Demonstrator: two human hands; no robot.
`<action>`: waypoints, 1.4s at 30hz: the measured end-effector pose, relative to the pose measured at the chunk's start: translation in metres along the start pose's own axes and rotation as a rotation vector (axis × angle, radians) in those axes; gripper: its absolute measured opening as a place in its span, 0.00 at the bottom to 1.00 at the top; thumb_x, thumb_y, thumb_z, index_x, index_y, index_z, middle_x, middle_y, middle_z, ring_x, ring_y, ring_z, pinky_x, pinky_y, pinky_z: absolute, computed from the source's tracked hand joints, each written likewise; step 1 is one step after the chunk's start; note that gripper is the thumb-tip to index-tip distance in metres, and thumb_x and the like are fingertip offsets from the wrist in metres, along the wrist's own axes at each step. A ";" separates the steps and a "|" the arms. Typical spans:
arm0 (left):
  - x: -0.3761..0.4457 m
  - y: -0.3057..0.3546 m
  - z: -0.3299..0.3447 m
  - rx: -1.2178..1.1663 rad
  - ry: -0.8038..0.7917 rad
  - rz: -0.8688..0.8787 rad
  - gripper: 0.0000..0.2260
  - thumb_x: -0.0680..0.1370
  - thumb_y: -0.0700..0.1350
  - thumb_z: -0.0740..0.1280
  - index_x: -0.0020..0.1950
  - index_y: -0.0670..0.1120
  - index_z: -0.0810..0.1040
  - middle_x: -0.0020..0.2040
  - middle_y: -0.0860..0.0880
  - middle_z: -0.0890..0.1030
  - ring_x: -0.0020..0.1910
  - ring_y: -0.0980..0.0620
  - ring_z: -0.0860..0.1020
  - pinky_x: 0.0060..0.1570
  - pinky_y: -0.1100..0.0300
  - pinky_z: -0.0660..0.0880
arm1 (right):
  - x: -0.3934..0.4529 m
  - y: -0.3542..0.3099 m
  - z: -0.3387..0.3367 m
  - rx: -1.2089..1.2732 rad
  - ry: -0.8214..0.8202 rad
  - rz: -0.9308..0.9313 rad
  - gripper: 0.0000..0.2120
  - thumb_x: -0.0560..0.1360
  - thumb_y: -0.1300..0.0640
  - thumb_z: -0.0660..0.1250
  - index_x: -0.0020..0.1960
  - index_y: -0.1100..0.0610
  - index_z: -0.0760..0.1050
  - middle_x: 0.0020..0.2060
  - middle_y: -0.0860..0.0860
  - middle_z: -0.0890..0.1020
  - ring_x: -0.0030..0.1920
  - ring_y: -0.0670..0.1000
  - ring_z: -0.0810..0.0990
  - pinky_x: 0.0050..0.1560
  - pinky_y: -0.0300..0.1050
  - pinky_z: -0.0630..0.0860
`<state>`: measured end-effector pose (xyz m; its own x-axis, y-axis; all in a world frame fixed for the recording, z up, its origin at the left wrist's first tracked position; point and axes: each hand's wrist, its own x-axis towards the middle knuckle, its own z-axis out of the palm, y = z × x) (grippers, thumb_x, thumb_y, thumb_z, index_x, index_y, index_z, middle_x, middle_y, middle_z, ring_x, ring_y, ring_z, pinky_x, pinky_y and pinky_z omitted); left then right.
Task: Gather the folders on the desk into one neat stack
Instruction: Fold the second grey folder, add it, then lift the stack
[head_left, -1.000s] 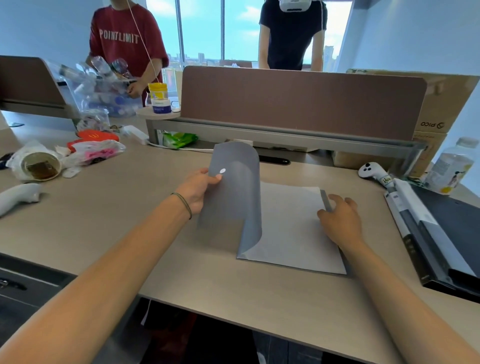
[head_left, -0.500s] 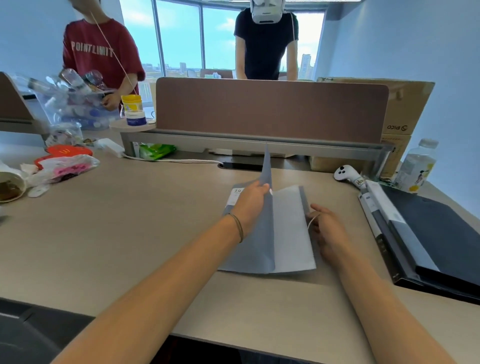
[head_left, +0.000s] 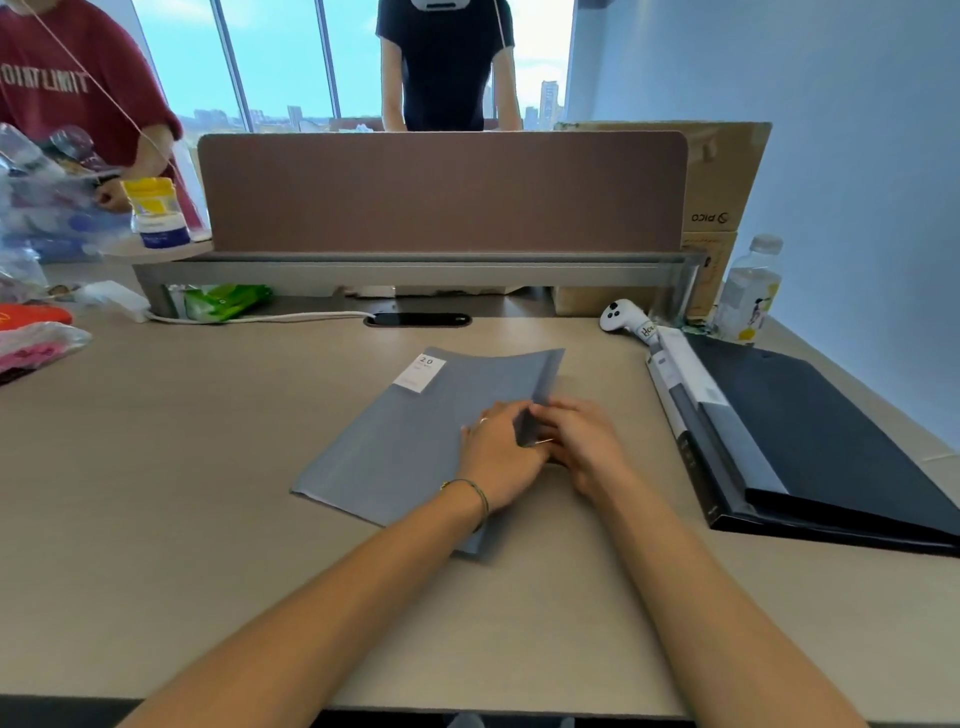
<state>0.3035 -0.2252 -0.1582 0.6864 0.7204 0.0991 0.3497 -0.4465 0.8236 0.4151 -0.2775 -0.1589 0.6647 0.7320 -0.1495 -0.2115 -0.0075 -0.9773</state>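
the grey folder (head_left: 415, 441) lies closed and askew on the middle of the bench (head_left: 208, 467), its white label (head_left: 420, 372) at the far corner. the left hand (head_left: 498, 457) rests palm down on the cover near its right edge, fingers spread flat and gripping nothing, most likely to press the cover shut and keep the folder from sliding. the right hand (head_left: 582, 441) sits just beside it at the same edge, its fingers curled in at the folder's lip; whether they pinch the edge or only touch it i cannot tell. that edge bows up a little between the hands, so the cover is not yet fully flat.

the black folder (head_left: 831, 441) lies well apart at the right of the bench, with a white controller (head_left: 623, 319) at its far end and a water bottle (head_left: 748, 291) behind. the two folders are not yet stacked.

the bench is pale wood-grain, backed by a brown divider panel (head_left: 441, 192). two people stand beyond it before bright windows; a cardboard box (head_left: 727, 176) sits at the right.
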 end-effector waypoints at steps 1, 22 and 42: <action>-0.003 0.004 -0.005 -0.007 0.001 0.000 0.26 0.69 0.55 0.70 0.67 0.55 0.76 0.66 0.51 0.79 0.67 0.49 0.74 0.72 0.47 0.67 | 0.001 0.002 0.000 -0.009 -0.001 -0.006 0.09 0.75 0.68 0.66 0.54 0.66 0.82 0.43 0.62 0.86 0.38 0.54 0.85 0.35 0.44 0.81; 0.044 -0.051 -0.142 -0.363 0.143 -0.398 0.13 0.79 0.43 0.66 0.60 0.38 0.82 0.57 0.37 0.84 0.52 0.40 0.83 0.59 0.43 0.79 | 0.002 -0.010 -0.016 -0.024 0.126 -0.120 0.10 0.75 0.68 0.66 0.52 0.60 0.83 0.44 0.55 0.87 0.42 0.50 0.82 0.42 0.40 0.78; 0.063 0.081 -0.022 -0.685 -0.097 -0.254 0.13 0.79 0.37 0.63 0.63 0.42 0.78 0.52 0.42 0.82 0.43 0.46 0.80 0.47 0.51 0.79 | -0.050 -0.131 -0.156 -0.610 0.397 -0.230 0.24 0.74 0.67 0.68 0.69 0.54 0.77 0.52 0.53 0.84 0.50 0.52 0.81 0.46 0.43 0.73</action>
<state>0.3608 -0.2043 -0.0724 0.7018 0.6931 -0.1648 0.0508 0.1821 0.9820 0.5216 -0.4192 -0.0469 0.8763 0.4615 0.1384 0.3203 -0.3434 -0.8829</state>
